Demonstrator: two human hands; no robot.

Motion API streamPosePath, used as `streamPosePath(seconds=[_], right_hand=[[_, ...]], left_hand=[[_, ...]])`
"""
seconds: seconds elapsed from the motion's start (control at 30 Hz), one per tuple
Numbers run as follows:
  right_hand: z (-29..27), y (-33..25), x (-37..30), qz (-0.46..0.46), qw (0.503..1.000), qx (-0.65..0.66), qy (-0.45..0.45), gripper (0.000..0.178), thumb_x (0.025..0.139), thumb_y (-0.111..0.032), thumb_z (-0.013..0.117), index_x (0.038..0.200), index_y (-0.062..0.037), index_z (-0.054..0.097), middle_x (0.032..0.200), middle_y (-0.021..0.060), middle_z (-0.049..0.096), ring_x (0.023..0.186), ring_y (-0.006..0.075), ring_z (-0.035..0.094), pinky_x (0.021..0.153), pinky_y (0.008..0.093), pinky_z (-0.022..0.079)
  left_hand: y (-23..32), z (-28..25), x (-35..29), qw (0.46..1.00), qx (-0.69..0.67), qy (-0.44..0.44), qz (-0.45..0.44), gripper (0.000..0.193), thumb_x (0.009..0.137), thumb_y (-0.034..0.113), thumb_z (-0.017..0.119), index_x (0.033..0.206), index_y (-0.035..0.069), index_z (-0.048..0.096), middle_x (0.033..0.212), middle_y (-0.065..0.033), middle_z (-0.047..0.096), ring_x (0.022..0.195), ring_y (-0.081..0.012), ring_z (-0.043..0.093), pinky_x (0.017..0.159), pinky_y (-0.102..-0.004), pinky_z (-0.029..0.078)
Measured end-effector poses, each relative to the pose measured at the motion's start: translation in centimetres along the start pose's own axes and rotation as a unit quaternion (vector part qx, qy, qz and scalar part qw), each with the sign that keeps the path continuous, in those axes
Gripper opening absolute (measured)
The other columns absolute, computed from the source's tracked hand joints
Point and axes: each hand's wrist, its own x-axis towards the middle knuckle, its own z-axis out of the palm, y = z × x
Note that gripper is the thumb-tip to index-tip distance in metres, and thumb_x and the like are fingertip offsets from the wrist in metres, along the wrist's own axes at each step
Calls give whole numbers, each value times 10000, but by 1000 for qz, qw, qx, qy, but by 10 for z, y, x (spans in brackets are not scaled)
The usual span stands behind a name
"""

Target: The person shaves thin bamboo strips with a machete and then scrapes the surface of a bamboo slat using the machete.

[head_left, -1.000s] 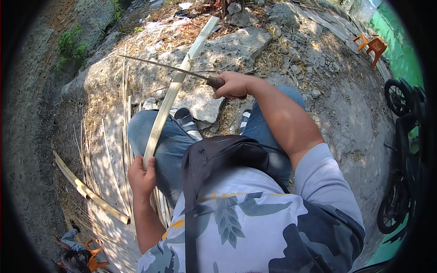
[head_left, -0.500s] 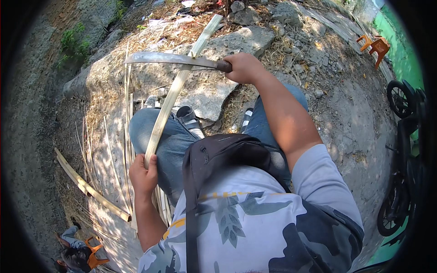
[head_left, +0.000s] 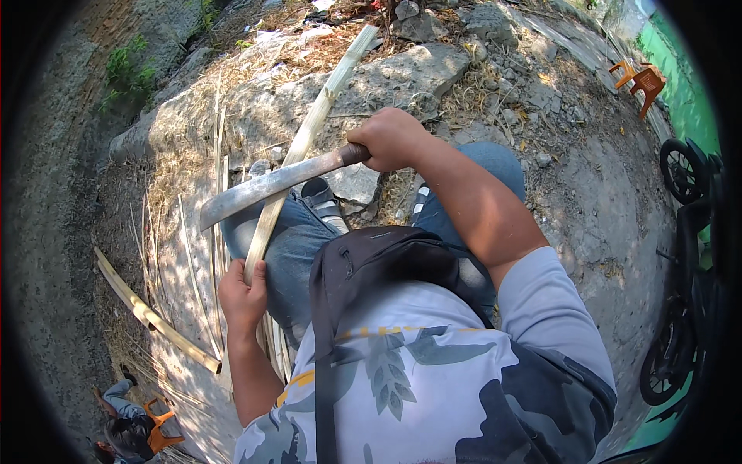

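My right hand (head_left: 389, 139) is closed round the dark handle of a machete (head_left: 267, 185). Its broad grey blade reaches left and lies across a pale bamboo strip (head_left: 313, 120); whether its edge bites into the strip, I cannot tell. The strip slants up and away from my left hand (head_left: 243, 298), which grips its near end with the thumb on top. Partway up the strip is a knobbly joint. Below the blade, the strip passes over my left knee in blue jeans.
Long thin strips (head_left: 189, 263) and split bamboo lengths (head_left: 154, 321) lie on the ground at left. A slab of broken concrete (head_left: 410, 73) is ahead. A person (head_left: 127, 425) sits at lower left. Orange chairs (head_left: 645, 81) and a motorbike (head_left: 680, 271) stand at right.
The machete has come down the bamboo strip toward me, and its tip now points lower left. My right hand has shifted slightly left and nearer; the left hand has stayed put.
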Motion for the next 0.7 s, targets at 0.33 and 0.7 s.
streamPosePath(seconds=[0.33,0.7], right_hand=[[-9,42,-12,250,961,116,-6,341,784,-303,709,1081,-139,745,1012,147,747,996,357,710,878,476,562],[-9,2,-5,81,996,34,-21,194,754,-243,722,923,-148,713,850,117,726,841,356,711,773,496,558]], left_hand=[[1,1,2,1000,-12,9,11,381,969,362,725,885,1,638,649,-155,602,566,-285,581,577,-392,460],[8,-3,3,1000,-6,0,-7,385,961,347,729,846,-3,619,634,-166,579,553,-276,545,571,-404,449]])
